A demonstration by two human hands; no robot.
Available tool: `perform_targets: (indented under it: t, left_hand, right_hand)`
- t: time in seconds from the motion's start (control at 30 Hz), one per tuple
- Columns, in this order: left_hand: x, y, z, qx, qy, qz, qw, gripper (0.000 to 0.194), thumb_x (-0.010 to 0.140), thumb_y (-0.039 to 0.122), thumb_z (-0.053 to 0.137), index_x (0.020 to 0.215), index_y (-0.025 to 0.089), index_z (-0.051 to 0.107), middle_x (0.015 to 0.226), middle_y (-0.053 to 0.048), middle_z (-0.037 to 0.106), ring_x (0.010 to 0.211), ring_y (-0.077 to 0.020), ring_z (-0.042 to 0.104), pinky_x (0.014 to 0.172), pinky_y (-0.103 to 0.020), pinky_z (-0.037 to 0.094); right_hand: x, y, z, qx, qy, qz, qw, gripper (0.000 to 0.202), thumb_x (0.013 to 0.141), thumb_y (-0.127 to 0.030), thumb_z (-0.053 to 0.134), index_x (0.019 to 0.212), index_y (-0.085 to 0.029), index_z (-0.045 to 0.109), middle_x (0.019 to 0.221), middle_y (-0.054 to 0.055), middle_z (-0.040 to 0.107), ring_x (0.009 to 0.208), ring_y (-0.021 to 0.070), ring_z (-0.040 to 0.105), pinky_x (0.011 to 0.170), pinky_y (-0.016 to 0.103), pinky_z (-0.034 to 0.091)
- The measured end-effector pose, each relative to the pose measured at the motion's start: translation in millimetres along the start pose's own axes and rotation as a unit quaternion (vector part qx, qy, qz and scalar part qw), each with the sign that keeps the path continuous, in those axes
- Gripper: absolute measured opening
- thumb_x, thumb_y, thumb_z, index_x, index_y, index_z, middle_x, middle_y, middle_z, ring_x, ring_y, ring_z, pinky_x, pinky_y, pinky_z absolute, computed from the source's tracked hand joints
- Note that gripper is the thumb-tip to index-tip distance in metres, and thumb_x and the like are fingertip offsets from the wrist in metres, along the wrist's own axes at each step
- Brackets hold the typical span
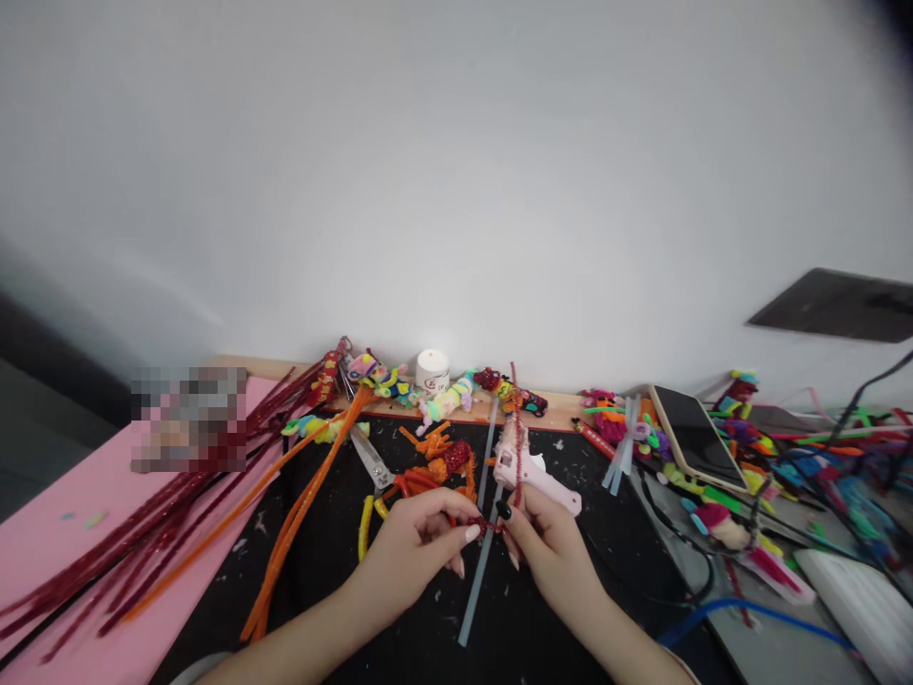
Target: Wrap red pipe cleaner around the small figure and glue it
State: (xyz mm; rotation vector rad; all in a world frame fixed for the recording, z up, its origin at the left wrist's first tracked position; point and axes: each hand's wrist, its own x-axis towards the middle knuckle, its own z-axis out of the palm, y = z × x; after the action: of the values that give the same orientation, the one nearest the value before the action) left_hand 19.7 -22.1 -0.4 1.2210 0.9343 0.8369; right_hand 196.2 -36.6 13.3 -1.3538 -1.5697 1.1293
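Between my two hands is a dark red glittery pipe cleaner (517,447), one end standing up past my right hand. My left hand (429,542) pinches its bent part with thumb and forefinger. On the other side, my right hand (543,533) closes its fingers on the same piece. Just behind them lie a pale pink glue gun (532,473) and a long translucent glue stick (474,599), which passes under the hands. Orange pipe cleaner pieces (430,440) and a red glittery bundle (454,459) sit behind my left hand, near scissors (369,455).
Long red pipe cleaners (149,504) and orange ones (300,523) stretch over the left side and pink surface (43,561). A white paper cup (432,374) stands by the wall. A phone (697,436), cables and colourful craft pieces crowd the right, beside a white power strip (860,609).
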Motion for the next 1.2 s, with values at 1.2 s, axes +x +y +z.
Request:
perform_targets:
  t: [1.2]
  left_hand:
    - [-4.3,10.1,-0.3,0.081,-0.067,0.008,0.994,0.014,0.072,0.019,0.066,0.060,0.013,0.063,0.064,-0.003,0.066,0.060,-0.0139,0.059,0.057,-0.023,0.043]
  right_hand:
    - [-2.2,5.9,0.3,-0.021,-0.036,-0.004,0.999,0.031,0.088,-0.035,0.046,0.061,-0.021,0.039,0.047,-0.007,0.040,0.044,0.0098,0.037,0.045,0.022,0.029]
